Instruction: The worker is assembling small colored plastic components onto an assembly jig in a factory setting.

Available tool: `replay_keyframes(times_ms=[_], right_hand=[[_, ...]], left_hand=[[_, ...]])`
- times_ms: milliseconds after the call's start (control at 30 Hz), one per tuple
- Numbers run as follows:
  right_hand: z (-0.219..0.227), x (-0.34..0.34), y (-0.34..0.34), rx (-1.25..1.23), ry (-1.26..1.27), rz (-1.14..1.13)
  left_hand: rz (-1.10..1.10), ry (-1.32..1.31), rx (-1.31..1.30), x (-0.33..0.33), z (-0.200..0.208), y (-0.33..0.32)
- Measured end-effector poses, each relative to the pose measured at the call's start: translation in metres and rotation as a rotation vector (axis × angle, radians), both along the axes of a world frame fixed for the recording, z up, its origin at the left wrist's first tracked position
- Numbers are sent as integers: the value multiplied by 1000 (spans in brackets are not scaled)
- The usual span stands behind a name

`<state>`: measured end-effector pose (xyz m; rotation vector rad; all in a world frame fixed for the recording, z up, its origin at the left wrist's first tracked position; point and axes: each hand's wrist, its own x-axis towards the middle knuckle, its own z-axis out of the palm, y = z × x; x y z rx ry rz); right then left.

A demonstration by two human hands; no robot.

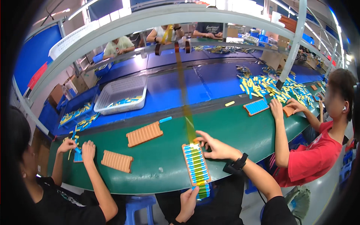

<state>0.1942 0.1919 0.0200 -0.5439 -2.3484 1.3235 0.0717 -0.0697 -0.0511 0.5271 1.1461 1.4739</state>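
In front of me an orange ridged tray [206, 171] holds a row of slim blue pieces [189, 159]. A translucent amber tape [186, 112] comes down from above and lies lengthwise over them. More taped blue pieces [201, 192] stick out past the tray's near end. My left hand [188, 203] grips this near end, thumb on top. My right hand [218, 147] is at the tray's far right corner, fingers apart and bent, with the fingertips beside the tape; whether they touch it is hard to make out.
Two orange trays [144, 134] [116, 161] lie to the left. A white basket [122, 93] stands behind them. Tape rolls [177, 47] hang on the overhead bar. Co-workers sit close on both sides; yellow and blue pieces [262, 87] are heaped at the right.
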Motion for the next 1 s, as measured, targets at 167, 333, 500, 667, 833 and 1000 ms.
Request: replay_keyframes(times_ms=[167,333,500,667,833,1000], right_hand=[[3,2,-10,-38,26,-36],[3,5,-19,-55,23,-50],[2,8,-29,-19,65,-84],[-1,10,-32,-24,103,-146],[-4,13,-37,-92,112,-184],[2,13,-47,-89,199,-257]], left_hand=[[19,-3,-50,2,6,-4],[46,-43,-51,4,16,-4],[71,-13,-83,8,23,-4],[46,46,-126,5,20,-4],[37,-14,-146,4,31,-1],[29,-39,-172,4,34,0]])
